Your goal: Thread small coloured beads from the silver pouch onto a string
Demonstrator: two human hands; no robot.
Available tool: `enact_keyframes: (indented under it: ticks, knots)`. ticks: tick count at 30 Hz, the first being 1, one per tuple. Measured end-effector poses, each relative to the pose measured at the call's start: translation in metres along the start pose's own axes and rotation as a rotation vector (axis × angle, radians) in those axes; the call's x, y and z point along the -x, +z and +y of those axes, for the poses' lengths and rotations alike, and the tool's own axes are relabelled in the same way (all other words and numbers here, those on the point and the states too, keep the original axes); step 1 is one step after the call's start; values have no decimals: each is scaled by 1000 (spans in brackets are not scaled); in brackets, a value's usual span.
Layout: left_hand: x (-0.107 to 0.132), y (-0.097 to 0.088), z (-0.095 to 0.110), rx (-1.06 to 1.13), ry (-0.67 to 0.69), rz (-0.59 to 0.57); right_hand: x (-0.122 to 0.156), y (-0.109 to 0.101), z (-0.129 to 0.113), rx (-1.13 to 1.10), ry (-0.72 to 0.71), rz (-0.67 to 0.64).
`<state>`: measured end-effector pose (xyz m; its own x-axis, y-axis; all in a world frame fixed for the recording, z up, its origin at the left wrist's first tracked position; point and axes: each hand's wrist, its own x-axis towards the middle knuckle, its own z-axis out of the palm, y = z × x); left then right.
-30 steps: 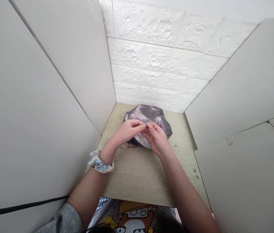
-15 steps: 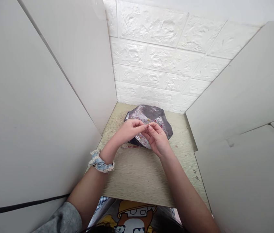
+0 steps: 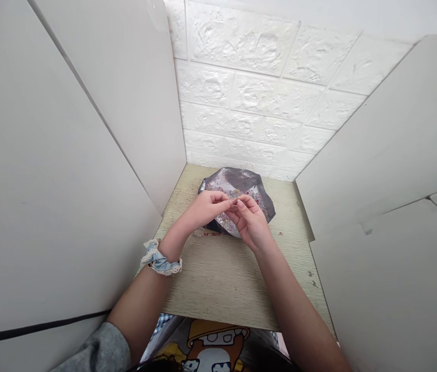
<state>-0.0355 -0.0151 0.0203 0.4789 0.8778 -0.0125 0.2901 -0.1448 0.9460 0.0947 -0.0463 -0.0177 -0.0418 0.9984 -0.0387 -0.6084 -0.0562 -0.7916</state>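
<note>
My left hand and my right hand meet fingertip to fingertip over a shiny grey bag. Many small coloured beads lie in or on the bag. Between the pinched fingers of my right hand shows a tiny reddish bead. The fingers of my left hand are pinched against it, and what they grip is too small to make out. A strand of reddish beads lies on the wood below the left hand, partly hidden by the bag.
The narrow wooden tabletop sits between pale panels on the left and right. A white brick-patterned wall closes the back. Two small shiny bits lie near the right edge. A black cord crosses the lower left.
Almost nothing differs. Both hands stay in place over the bag, with only a slight shift at the fingertips around the reddish bead.
</note>
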Motion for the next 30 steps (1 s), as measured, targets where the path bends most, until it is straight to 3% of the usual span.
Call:
enact_keyframes:
  ticks: [16,21,27,30]
  knots:
    - [0,-1,2,-35,-12,-11,-1,0,1,141,-29,29]
    - [0,-3,0,-1,-60,-87,-1,-5,-3,420,-149,41]
    - [1,0,2,160,-125,-218,1,-5,-8,728,-406,25]
    - [2,1,2,244,-122,-276,2,-6,-12,814,-434,23]
